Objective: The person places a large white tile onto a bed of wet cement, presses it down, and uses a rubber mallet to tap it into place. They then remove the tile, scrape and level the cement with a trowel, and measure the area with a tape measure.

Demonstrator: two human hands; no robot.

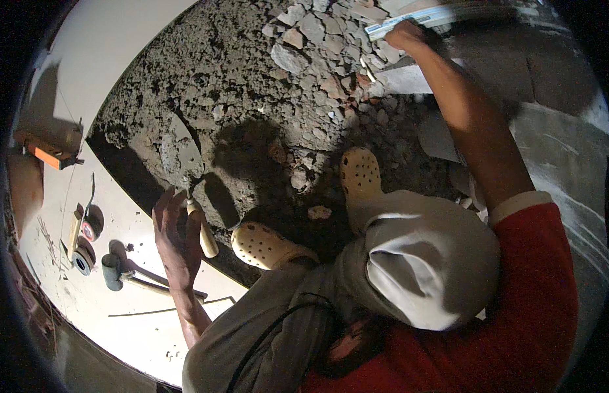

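My left hand [176,239] is over the edge of the pale floor, fingers apart and slightly curled. Right beside it lies a pointed trowel [184,149], its mortar-smeared blade on the rough wet mortar [167,62] and its wooden handle by my fingers. Whether they touch the handle I cannot tell. At the far right, my outstretched right hand [404,36] is closed around the end of a long, light straightedge bar [442,16] with a blue-and-white strip. Broken stone rubble [311,29] lies to the left of that hand.
On the pale floor [137,334] at left lie a rubber mallet [112,272], an orange-and-black tool [50,154], a tape roll [83,261] and a wooden-handled tool [75,230]. My cream clogs [268,246] stand on the mortar. Grey slabs [560,144] line the right side.
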